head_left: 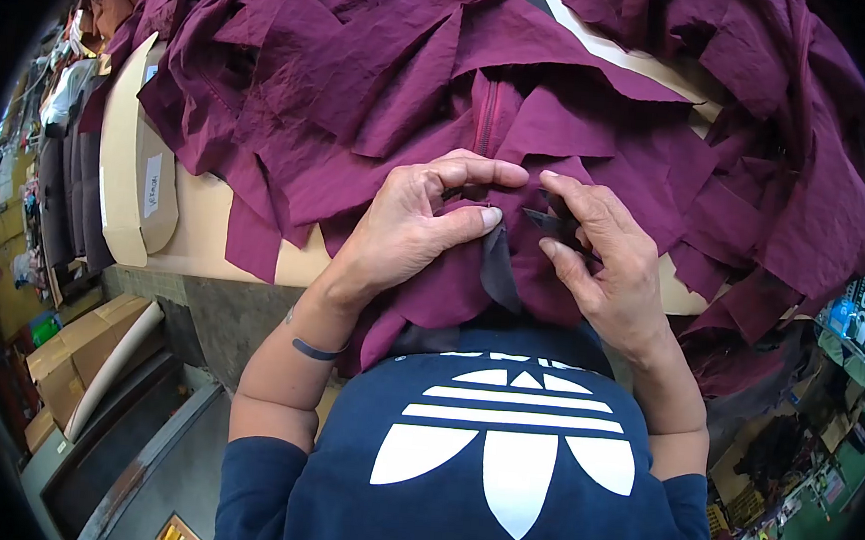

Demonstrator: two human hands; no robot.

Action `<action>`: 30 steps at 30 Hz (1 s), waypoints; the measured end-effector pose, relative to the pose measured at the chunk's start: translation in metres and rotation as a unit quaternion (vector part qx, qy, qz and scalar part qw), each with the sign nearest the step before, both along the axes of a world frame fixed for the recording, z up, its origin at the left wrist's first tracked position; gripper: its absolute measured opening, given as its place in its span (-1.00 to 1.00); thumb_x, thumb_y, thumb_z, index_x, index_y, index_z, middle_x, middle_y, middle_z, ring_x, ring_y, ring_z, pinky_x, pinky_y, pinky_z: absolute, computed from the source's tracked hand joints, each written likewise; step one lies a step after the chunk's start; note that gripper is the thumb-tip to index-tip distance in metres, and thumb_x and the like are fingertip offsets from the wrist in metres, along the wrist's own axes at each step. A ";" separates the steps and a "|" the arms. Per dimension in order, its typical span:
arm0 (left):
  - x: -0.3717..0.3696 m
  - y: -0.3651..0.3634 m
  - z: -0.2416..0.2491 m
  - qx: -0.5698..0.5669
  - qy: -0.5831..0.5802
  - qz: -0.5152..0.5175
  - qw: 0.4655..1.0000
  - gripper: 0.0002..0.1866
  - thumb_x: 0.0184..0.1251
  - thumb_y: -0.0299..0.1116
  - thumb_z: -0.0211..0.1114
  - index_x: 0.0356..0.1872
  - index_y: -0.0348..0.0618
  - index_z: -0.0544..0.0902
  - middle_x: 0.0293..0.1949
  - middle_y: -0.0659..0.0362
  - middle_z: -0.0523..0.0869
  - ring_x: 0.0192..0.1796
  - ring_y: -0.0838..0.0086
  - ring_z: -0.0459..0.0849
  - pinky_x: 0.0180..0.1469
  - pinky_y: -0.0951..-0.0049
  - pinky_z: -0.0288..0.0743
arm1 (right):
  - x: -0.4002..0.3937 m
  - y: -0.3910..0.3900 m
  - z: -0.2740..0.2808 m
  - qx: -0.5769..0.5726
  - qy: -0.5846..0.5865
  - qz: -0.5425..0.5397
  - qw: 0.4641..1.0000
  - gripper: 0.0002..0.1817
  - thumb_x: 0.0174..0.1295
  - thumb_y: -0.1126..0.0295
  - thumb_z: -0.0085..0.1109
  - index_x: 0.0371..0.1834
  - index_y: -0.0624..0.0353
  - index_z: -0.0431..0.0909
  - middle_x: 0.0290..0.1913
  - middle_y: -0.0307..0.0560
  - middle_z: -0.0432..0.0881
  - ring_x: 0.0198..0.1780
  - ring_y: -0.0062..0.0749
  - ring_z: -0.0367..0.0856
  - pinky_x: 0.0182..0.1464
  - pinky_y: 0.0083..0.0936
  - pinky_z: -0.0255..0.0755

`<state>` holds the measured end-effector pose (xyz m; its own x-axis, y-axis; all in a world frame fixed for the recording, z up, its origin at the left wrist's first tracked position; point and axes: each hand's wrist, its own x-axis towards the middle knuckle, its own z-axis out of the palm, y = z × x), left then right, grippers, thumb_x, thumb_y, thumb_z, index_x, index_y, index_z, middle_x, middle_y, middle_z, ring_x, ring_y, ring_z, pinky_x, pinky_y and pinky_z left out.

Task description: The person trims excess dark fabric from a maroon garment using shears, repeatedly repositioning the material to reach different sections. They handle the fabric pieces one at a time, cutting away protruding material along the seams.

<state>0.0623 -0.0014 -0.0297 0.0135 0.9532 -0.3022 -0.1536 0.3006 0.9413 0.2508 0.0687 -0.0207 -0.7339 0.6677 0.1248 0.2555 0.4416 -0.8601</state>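
Note:
My left hand (422,209) is closed on the maroon garment (451,291), its thumb pressed on the fabric at the top of a dark grey cloth strip (500,270). The index finger reaches right above the thumb. My right hand (605,242) is closed around small dark thread snips (548,221), mostly hidden by the fingers. Their pointed tip faces left, a little right of my left thumb. A zipper (486,118) runs up the maroon cloth just beyond my hands.
Heaped maroon fabric (347,53) covers much of the tan table (201,214), with more fabric (800,175) draped at the right. A cardboard piece with a label (129,169) stands at the left. Cardboard boxes (86,346) are low at the left, and a plastic packet (859,310) is at the right.

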 end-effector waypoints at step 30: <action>0.006 0.002 0.004 0.010 -0.003 -0.007 1.000 -0.58 0.00 -0.56 0.28 -0.02 -0.26 0.57 -0.06 0.19 0.59 -0.02 0.56 0.49 0.09 0.57 0.30 | 0.001 -0.005 -0.013 0.409 -0.108 0.034 0.905 -0.66 -0.05 0.51 0.16 -0.13 0.35 0.52 -0.53 -0.14 0.43 -0.60 -0.47 0.41 -0.57 -0.56 0.29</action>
<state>0.0686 0.0001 -0.0258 0.0296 0.9587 -0.2829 -0.1556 0.2840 0.9461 0.2514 0.0639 -0.0333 -0.8357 0.3693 0.4066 0.3277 0.9293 -0.1704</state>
